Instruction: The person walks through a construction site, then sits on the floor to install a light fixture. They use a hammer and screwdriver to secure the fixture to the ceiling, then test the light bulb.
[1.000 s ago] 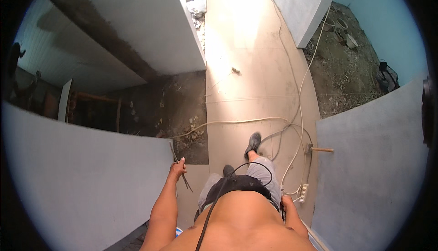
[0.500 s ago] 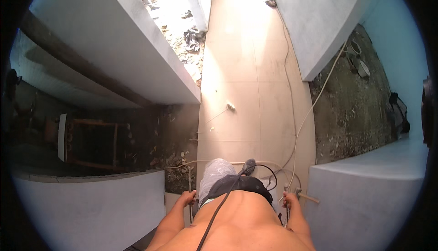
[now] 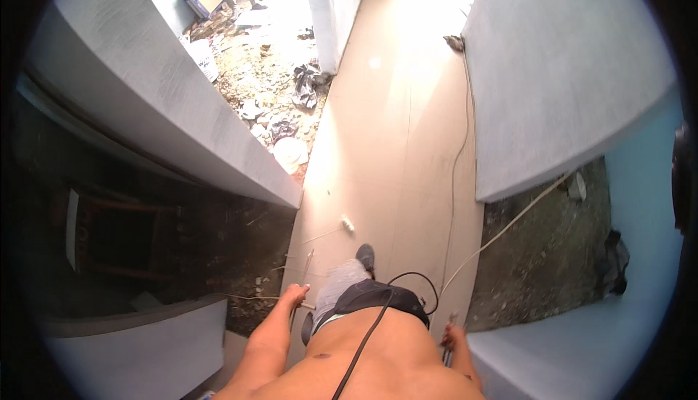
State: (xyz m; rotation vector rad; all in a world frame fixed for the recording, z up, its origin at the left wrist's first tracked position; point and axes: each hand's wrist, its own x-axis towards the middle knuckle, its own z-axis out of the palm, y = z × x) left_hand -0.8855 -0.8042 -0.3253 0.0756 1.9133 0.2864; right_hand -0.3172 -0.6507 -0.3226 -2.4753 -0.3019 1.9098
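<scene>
1. The left hand (image 3: 294, 296) hung at the person's side, fingers curled around a thin rod-like tool (image 3: 303, 273) that pointed forward over the tiled floor (image 3: 392, 146).
2. The right hand (image 3: 452, 336) sat low by the hip beside a small pale object (image 3: 452, 318); whether its fingers were closed on it could not be told.
3. A black cable (image 3: 363, 345) ran down the torso, and a loop of it lay just ahead of the right hand.
4. A white cord (image 3: 509, 225) crossed the floor toward the rubble (image 3: 552, 255) on the right.
5. Walking on well probably called for keeping the tool tip low and stepping clear of the cords.
</scene>
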